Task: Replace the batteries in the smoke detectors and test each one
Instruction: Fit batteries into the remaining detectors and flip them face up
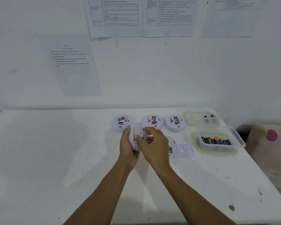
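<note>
My left hand (127, 147) grips a white round smoke detector (137, 131), tilted on edge above the table with its back turned to me. My right hand (152, 143) reaches over its open back, fingers curled at the middle of it; what they pinch is hidden. Three more white detectors stand in a row behind: left (122, 122), middle (152, 120), right (174, 122), each with a red label on top. A clear box of batteries (216, 141) sits to the right.
A detached white mounting plate (183, 151) and another round part (171, 144) lie right of my hands. A second clear container (201, 118) holds a few small dark items at the back right. The white table (55, 151) ends at a wall with taped papers.
</note>
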`<state>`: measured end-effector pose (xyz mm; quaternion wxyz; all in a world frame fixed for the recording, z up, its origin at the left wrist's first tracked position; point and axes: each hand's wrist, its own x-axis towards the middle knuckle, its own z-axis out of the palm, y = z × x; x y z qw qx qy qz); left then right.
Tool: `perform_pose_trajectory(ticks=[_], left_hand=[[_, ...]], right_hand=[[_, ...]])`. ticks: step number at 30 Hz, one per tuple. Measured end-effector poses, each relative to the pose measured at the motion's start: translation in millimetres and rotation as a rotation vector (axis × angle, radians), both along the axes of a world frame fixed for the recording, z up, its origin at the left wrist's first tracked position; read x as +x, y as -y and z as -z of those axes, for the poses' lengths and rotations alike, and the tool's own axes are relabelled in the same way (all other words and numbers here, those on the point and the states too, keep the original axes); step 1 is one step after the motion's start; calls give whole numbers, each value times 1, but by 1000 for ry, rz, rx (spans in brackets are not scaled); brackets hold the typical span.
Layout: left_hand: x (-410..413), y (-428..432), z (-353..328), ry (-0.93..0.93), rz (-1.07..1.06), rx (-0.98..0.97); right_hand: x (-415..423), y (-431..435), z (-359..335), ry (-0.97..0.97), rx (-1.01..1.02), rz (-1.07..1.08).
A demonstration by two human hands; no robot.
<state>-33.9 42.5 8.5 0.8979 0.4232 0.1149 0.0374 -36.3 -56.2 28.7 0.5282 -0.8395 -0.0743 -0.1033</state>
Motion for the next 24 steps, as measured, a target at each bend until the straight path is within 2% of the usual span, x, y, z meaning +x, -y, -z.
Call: perform_pose_trajectory(ticks=[3,6,8,13,16,19,21,24], left_hand=[[-2,-6,-4,6,-41,119],[-5,-15,-11,-5,-71,334],[-6,-24,-13,7,-44,407],[-16,-55,-4,61,-42,592],[-31,-70,19,36,75,875],[-44,-81,42,50,91,1076],[-46,-88,51,76,76,1143],[-42,-100,54,87,68,1190]], right_hand=[[-3,-2,-1,-100,75,-54],[-8,-4,-6,-331,368,-139],[-9,-5,-7,-461,557,-165],[-7,-10,1,-608,802,-188],[-8,-15,10,-625,790,-191],[-11,-22,23,-659,717,-166],[-11,-25,31,-660,623,-166],[-7,-25,41,-520,370,-161]])
